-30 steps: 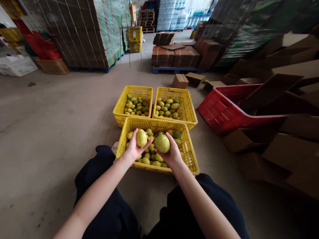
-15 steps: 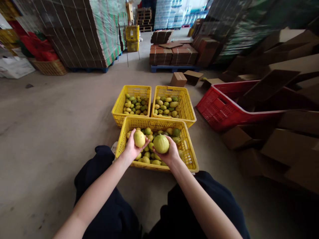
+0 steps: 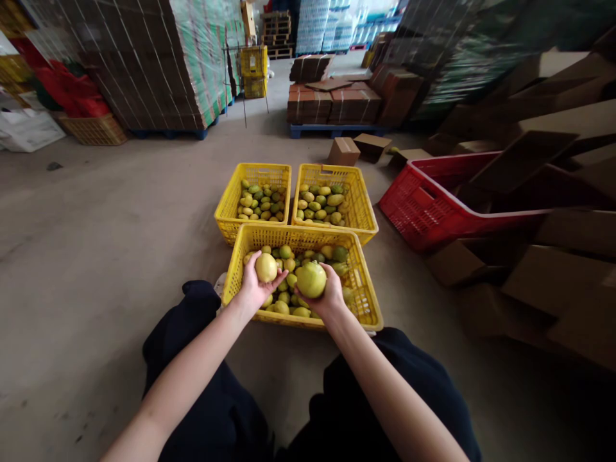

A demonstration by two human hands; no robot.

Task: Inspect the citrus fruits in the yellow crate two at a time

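Observation:
My left hand cups a round pale-yellow lemon, its fingers under and around the fruit. In my right hand is a larger yellow-green lemon with a knobbly top end, held from the right side. Both hands are above the near yellow crate, which holds many yellow and green fruits of the same sort. The two held fruits are apart from each other. My forearms cross over the crate's near rim.
Behind stand two more yellow crates, the left one and the right one, with similar fruit inside. A red crate with cardboard is at the right, among loose cardboard boxes. Strapped cardboard stacks rest on a blue pallet.
Both hands keep their fruit nearly in place. The left fruit has turned and shifted slightly left; the right fruit has turned so that its knobbly end shows at the top.

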